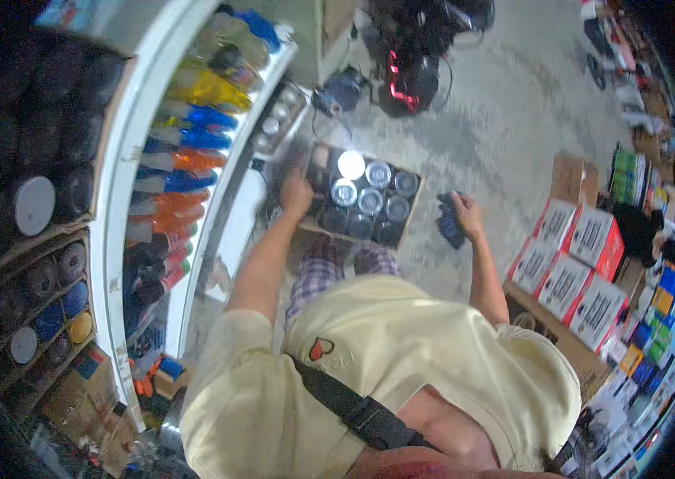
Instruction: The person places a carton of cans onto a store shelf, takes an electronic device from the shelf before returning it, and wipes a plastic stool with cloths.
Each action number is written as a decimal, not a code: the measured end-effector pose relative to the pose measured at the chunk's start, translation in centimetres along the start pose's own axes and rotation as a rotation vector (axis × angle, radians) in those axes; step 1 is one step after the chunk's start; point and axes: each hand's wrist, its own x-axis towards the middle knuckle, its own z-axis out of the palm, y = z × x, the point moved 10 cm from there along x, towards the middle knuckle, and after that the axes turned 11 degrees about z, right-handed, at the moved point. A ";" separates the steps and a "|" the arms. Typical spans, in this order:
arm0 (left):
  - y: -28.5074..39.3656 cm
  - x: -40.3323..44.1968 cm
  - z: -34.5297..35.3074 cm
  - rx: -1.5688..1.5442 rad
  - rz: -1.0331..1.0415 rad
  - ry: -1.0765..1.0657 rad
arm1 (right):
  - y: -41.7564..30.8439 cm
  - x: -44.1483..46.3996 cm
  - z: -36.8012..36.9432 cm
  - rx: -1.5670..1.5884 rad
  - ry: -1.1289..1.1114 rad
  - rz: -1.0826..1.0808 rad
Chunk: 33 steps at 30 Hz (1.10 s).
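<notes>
An open cardboard box (411, 209) stands in front of my legs, holding several cans with round, shiny tops. At its left side is my left hand (296, 196), fingers closed; what they hold is dark and blurred, and I cannot make it out. My right hand (468, 216) is off to the right of the box, closed on a dark blue cloth (450, 221) that hangs down from the fingers. A gap of grey floor separates the cloth from the box.
White-edged shelves (120, 199) on the left hold coloured bottles (198, 159) and cans. Red and white boxes (589, 235) are stacked at the right, beside more goods. A dark machine with red lights (404, 80) stands ahead on the concrete floor (505, 104).
</notes>
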 end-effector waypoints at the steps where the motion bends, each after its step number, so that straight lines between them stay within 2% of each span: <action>1: -1.6 -0.6 -0.8 0.012 0.022 0.056 | -0.3 -3.3 2.2 -0.100 0.008 0.033; 2: -3.1 -1.3 -1.9 0.025 0.049 0.117 | -3.8 -8.4 4.7 -0.077 0.001 0.111; 3: 0.4 1.8 0.3 0.038 -0.001 0.103 | 0.8 -2.2 4.1 0.018 -0.022 0.056; 5: -0.1 1.4 1.1 0.048 0.068 0.180 | 0.7 -4.2 6.8 0.022 -0.090 0.052; 6: 1.1 0.8 1.0 0.049 0.000 0.107 | 1.3 -4.2 7.3 -0.026 -0.064 0.010; 8: 2.1 0.5 0.5 0.053 0.025 0.102 | 3.8 -1.8 9.5 -0.119 -0.004 -0.056; 11: 1.7 0.7 0.9 0.040 0.075 0.085 | 2.2 -2.8 8.9 -0.250 0.065 -0.014; 14: 0.4 0.7 1.8 -0.013 0.091 0.080 | 2.3 -2.4 8.9 -0.201 0.044 -0.041; 16: -0.7 0.1 2.6 0.038 0.007 -0.016 | 1.8 -2.6 9.0 -0.198 0.043 -0.061; 19: -0.7 -0.7 2.4 -0.015 0.006 -0.004 | 0.1 -2.6 9.2 -0.344 0.129 -0.033; 21: -0.4 -0.7 2.0 -0.011 0.004 -0.018 | 0.1 -2.7 8.9 -0.402 0.210 0.117; 23: 0.5 -0.7 1.9 0.040 0.031 -0.086 | 0.2 -2.6 9.5 -0.384 0.203 0.086; 25: 0.5 -0.6 2.2 0.060 0.047 -0.104 | 0.2 -3.2 9.2 -0.184 0.277 0.094; 26: 0.4 -0.5 2.5 0.087 0.056 -0.125 | 0.7 -2.3 9.0 -0.121 0.351 0.001; 28: 1.6 -1.1 2.4 0.104 0.038 -0.126 | 0.4 -3.1 7.8 -0.088 0.414 0.032; 30: 4.9 -2.5 1.4 0.113 0.082 -0.117 | 2.9 -1.7 7.6 -0.055 0.298 0.173; 32: 6.0 -3.7 1.5 0.125 0.155 0.061 | 6.5 0.3 7.2 0.057 0.260 0.255; 33: 7.7 -4.3 1.6 0.132 0.156 -0.057 | 7.9 1.1 7.0 0.105 0.248 0.243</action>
